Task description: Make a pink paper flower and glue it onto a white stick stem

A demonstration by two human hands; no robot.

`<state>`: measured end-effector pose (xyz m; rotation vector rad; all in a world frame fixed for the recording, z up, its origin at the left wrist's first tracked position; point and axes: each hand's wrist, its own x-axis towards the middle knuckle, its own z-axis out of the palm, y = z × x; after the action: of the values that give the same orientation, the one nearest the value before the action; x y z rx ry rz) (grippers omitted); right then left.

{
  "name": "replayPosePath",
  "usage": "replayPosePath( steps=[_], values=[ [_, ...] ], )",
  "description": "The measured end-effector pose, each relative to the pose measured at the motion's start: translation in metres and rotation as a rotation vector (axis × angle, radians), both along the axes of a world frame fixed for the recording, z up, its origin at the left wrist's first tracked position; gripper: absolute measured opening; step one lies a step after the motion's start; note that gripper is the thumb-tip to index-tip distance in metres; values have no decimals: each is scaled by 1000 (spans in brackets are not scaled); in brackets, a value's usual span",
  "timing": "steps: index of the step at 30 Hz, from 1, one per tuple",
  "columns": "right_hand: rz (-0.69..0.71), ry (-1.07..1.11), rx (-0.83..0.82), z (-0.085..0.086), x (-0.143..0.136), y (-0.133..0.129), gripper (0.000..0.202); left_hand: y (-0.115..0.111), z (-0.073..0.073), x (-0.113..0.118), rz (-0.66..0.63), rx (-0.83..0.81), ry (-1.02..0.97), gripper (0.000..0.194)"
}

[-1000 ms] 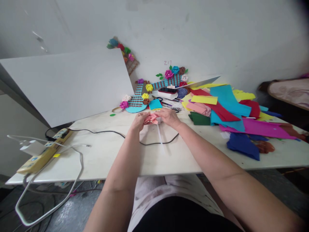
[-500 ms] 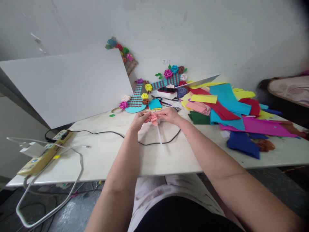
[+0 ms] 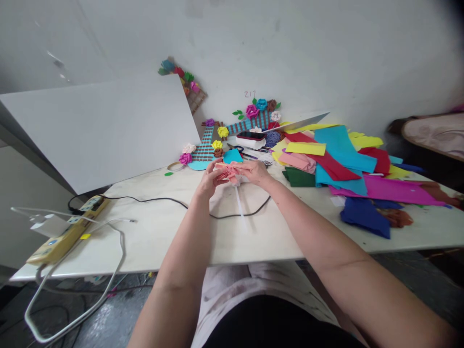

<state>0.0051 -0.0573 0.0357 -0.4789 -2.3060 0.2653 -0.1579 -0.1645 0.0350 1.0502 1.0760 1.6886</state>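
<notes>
Between my two hands is a gathered pink paper flower [image 3: 229, 172], its folds ruffled and partly covered by my fingers. My left hand [image 3: 209, 180] grips its left side. My right hand [image 3: 253, 172] pinches its right side. A thin white strip, like a zip tie [image 3: 239, 203], hangs down from beneath the flower toward me. Just beyond my fingers lies a small stack of blue paper [image 3: 232, 155]. A black cable [image 3: 232, 216] runs across the table below my hands.
Crepe paper in many colours [image 3: 340, 150] is heaped on the right. Blue guitar-shaped pieces with flowers [image 3: 206, 147] stand at the back, near scissors and a phone [image 3: 251, 136]. A large white board [image 3: 105, 130] leans at left, behind a power strip [image 3: 68, 232].
My left hand has shifted its fingers up and opened slightly around the flower, whose folds now sit differently. My right hand stays almost in place.
</notes>
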Motion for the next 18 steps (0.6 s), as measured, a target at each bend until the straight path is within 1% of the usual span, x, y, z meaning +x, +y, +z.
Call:
replayPosePath(
  steps=[2,4,8,11,14,18],
  values=[
    [5,22,-31,-1,-1,1,29,1,-2,2,15,20,-28,58],
    [17,46,-70,-1,-1,1,29,3,-4,3,10,36,-75,50],
    [35,93,-129,3,0,-2,30,7,-7,7,-75,-7,-128,27],
    [40,102,-142,4,0,-3,30,9,-7,10,-128,-59,-108,21],
    [26,96,-145,3,0,-3,30,10,-6,14,-122,-57,-78,18],
    [3,89,-128,0,-2,-1,30,11,-6,18,-70,-46,-68,16]
  ],
)
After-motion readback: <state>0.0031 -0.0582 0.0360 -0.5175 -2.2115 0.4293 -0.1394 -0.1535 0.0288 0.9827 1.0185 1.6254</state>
